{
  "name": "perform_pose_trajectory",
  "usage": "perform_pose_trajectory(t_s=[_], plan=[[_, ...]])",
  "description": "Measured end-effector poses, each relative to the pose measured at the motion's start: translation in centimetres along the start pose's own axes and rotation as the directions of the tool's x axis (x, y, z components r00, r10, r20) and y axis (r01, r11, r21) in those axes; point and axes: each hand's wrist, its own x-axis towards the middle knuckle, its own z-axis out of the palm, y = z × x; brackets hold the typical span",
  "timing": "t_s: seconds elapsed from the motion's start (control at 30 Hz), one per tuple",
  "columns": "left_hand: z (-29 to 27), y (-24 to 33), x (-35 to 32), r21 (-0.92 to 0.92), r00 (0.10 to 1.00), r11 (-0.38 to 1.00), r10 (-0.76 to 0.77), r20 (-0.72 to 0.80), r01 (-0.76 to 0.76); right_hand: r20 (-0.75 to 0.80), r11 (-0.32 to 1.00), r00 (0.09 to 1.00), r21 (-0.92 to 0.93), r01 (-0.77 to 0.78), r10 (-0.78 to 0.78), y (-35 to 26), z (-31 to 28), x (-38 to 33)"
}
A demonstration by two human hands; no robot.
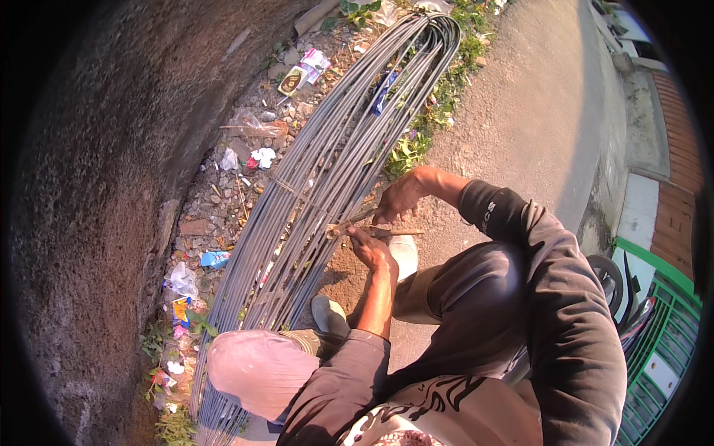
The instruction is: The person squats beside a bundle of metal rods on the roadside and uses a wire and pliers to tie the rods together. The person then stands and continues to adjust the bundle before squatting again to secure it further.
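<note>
Since the crouching person's left knee (pixel 260 375) hangs over the near end of the steel rods (pixel 316 163), a sprung or rolling rod could strike the leg or the left shoe (pixel 329 316). Just beyond, the left hand (pixel 373 253) is curled round a pincer-like tool (pixel 357 218) close to its head, and the right hand (pixel 401 197) is closed on it farther back. The tool lies across the right edge of the bundle. Whether its tips bite on anything is hard to tell, as they blend into the rods. With the left fingers so near the head, a slip could pinch them or scrape knuckles on steel. A thin tie (pixel 297 192) crosses the rods just past the tool; should it give way, the bundle could splay.

As for containers, only discarded packaging shows along the rods' left side: a blue packet (pixel 215 259) nearest, then, well beyond the hands, a small carton (pixel 293 80) (green and pale, lying among rubble). Neither shows its contents. Farther up, a dark blue wrapper (pixel 384 93) lies among the rods, below their bent far end, where it could snag if they shift.
</note>
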Motion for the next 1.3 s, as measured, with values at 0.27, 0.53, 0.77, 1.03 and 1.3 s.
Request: perform_pose_trajectory(t_s=[0.27,0.53,0.77,1.03,1.3], plan=[[-0.4,7.7,2.9,0.342,0.962,0.936,-0.017,0.273,-0.081,-0.429,0.779,0.891,0.503,0.374,-0.15,-3.6,6.5,-4.4],[-3.4,8.8,-9.2,0.469,0.924,0.882,-0.134,0.357,-0.053,-0.708,0.944,0.696,0.299,0.142,0.12,1.1,15.0,-9.6],[-11.4,8.8,-21.9,0.587,0.926,0.806,-0.278,0.257,0.079,-0.633,0.766,0.647,0.632,0.115,0.425,10.3,33.1,-14.6],[-16.3,17.9,-32.4,0.542,0.983,0.839,-0.138,0.12,0.052,-0.317,0.409,0.729,0.911,0.055,0.607,5.7,47.9,-24.6],[-9.5,48.4,-44.4,0.002,0.525,0.526,0.848,-0.074,-0.85,-0.389,0.19,0.79,0.921,0.34,0.474,2.1,46.6,-32.4]])
